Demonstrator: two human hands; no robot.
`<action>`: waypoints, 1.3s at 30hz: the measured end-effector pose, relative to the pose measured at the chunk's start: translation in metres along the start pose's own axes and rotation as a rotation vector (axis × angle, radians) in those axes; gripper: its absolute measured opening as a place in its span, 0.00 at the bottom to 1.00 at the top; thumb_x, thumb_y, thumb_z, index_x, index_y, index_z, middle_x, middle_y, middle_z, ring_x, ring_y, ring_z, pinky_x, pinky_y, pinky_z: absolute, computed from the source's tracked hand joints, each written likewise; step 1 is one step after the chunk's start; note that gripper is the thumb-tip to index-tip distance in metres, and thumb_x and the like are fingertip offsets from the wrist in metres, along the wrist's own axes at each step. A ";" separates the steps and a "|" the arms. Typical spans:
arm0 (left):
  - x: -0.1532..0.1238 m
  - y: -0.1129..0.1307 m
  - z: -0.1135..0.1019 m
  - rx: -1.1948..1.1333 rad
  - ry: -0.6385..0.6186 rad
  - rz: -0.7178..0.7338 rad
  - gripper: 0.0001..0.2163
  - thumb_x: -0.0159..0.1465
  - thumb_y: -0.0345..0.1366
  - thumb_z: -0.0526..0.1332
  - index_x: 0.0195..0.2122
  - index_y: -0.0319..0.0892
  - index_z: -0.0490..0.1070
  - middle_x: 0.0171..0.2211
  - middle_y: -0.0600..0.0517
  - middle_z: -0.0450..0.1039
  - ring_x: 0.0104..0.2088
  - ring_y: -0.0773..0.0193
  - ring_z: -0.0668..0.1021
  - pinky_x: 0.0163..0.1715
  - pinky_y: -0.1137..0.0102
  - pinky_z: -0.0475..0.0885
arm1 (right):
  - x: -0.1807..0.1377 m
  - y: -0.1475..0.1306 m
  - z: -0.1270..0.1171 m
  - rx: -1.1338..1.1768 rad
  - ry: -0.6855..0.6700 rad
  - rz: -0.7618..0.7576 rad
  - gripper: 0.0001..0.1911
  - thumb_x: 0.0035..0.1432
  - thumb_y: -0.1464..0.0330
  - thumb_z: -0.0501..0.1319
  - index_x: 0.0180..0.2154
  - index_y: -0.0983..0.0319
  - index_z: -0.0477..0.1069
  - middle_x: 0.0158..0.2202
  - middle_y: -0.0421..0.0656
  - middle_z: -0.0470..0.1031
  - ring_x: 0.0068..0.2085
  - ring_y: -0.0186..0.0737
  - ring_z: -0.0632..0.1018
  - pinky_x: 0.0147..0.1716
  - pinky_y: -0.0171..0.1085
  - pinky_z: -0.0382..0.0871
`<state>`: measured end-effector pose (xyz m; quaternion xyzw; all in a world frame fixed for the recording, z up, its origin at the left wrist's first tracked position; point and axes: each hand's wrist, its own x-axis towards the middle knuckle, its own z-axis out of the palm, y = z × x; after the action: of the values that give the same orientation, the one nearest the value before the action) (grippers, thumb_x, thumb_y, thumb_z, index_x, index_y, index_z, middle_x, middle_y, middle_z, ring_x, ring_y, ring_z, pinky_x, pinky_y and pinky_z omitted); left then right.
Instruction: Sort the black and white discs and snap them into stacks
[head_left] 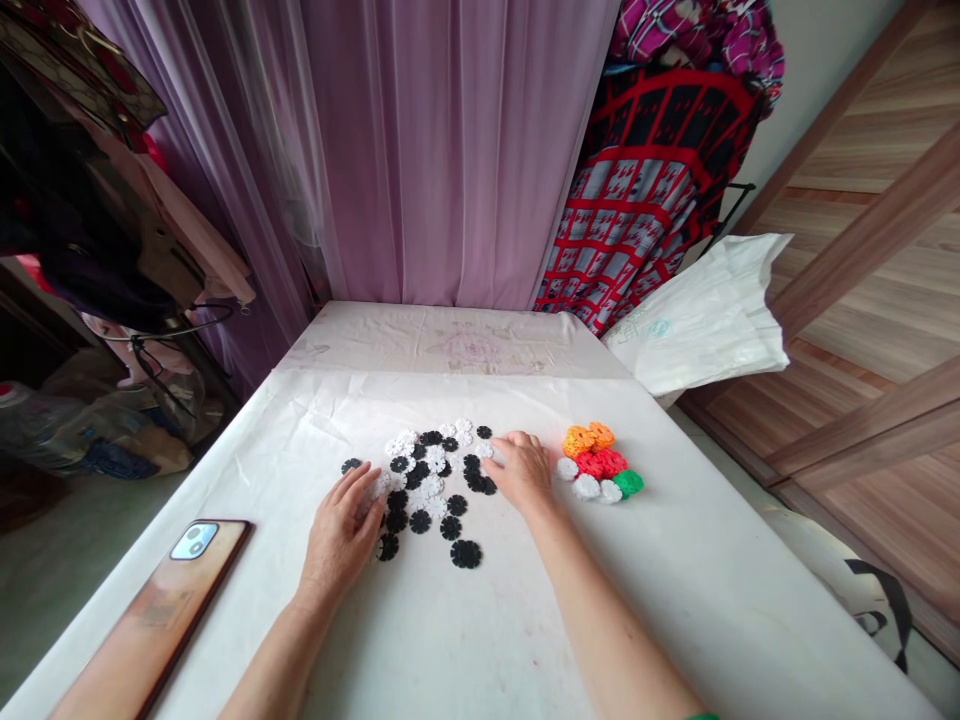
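Observation:
Notched plastic discs, the snowflake kind used as building pieces, lie in a loose pile of black discs (466, 554) and white discs (430, 487) on the table. My left hand (345, 520) rests at the pile's left edge, fingers apart over some white discs that it partly hides. On the other side, my right hand (521, 470) is open, its thumb and fingertips beside a white disc (484, 451). Right of that hand sits a group of orange discs (589, 438), red discs (601, 463), a green piece (628, 483) and a few white discs (586, 487).
A phone (161, 610) lies on the left of the cloth-covered table (420, 650). Purple curtains (450, 150) hang behind it. At the right edge is a white plastic bag (697, 315), and clothes (97, 200) hang on a rack at left.

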<state>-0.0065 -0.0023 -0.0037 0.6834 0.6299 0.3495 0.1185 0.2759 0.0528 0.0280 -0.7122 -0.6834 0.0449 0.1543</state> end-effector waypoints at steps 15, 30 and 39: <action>0.001 -0.001 0.001 0.030 0.008 0.046 0.22 0.68 0.49 0.54 0.55 0.45 0.76 0.60 0.44 0.76 0.60 0.48 0.76 0.55 0.53 0.77 | -0.028 0.046 0.024 0.317 0.261 -0.036 0.07 0.57 0.66 0.65 0.39 0.58 0.79 0.41 0.45 0.81 0.43 0.45 0.79 0.47 0.42 0.70; 0.001 -0.004 0.002 0.018 0.018 0.040 0.22 0.67 0.50 0.54 0.54 0.44 0.77 0.59 0.44 0.76 0.61 0.47 0.75 0.58 0.51 0.75 | -0.038 0.038 0.024 0.147 0.245 -0.128 0.08 0.57 0.69 0.66 0.40 0.58 0.79 0.42 0.45 0.81 0.43 0.46 0.77 0.46 0.41 0.67; 0.002 0.000 -0.001 0.014 0.007 0.051 0.22 0.68 0.50 0.54 0.54 0.44 0.76 0.59 0.43 0.76 0.61 0.48 0.76 0.58 0.52 0.75 | -0.037 0.033 0.019 0.063 0.216 -0.124 0.11 0.59 0.66 0.65 0.44 0.58 0.79 0.44 0.47 0.80 0.44 0.47 0.76 0.46 0.42 0.67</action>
<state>-0.0075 -0.0005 -0.0022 0.6987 0.6152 0.3505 0.1027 0.3004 0.0189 -0.0049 -0.6639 -0.7039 -0.0201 0.2518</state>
